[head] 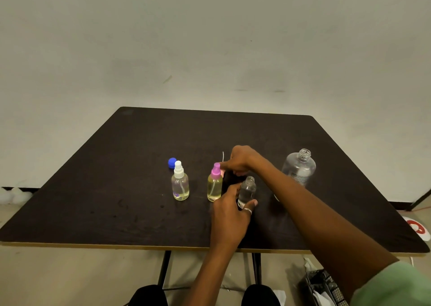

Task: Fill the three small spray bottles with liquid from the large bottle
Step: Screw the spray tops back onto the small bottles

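Three small spray bottles stand mid-table. The white-capped bottle (pixel 180 184) and the pink-capped bottle (pixel 215 184) hold yellowish liquid. The third small bottle (pixel 247 190) is clear and uncapped, and my left hand (pixel 229 214) grips it near its base. My right hand (pixel 240 160) is just behind the pink-capped bottle with its fingers curled round a spray head (pixel 223 172), which is mostly hidden. The head's thin dip tube (pixel 223 156) sticks up beside the hand. The large clear bottle (pixel 299 168) stands uncapped at the right.
A blue cap (pixel 172 162) lies behind the white-capped bottle. The dark table (pixel 116 200) has its front edge close to me and a wall behind it. On the floor at the right are a black crate (pixel 324 287) and a red-and-white object (pixel 417 230).
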Available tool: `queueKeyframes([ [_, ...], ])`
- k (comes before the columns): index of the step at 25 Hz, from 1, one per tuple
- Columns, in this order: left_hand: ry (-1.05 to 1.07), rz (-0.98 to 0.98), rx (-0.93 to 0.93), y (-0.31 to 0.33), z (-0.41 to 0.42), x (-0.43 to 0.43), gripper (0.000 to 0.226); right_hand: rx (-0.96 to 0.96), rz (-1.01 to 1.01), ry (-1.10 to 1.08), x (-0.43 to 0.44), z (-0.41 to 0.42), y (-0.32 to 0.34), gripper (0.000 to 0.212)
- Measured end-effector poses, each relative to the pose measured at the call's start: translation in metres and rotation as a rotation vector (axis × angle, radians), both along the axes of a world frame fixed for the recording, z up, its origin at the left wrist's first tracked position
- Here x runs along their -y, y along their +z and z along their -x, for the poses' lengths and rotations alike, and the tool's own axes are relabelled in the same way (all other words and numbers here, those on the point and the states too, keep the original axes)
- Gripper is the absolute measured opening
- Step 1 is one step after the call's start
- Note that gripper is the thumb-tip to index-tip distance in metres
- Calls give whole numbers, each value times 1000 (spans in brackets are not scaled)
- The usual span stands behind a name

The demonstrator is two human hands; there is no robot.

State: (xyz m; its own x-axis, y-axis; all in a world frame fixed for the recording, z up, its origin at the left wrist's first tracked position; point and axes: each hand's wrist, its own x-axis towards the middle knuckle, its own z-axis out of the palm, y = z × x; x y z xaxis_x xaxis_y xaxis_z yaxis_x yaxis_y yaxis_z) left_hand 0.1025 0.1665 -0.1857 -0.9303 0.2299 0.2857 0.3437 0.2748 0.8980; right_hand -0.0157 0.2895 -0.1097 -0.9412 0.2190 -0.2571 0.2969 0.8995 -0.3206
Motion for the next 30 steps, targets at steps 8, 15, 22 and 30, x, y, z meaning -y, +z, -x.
queueKeyframes([
  [8,-6,8,-8,-2,2,-1,43,33,-95,88,7,4,7,36],
  [15,1,3,22,-1,2,-1,42,-230,-66,245,-1,-30,74,27],
  [22,-21,-9,38,1,1,1,41,-345,-129,331,-18,-94,150,21],
  [30,-26,-10,6,-2,1,2,40,-289,-142,386,-16,-130,170,20],
])
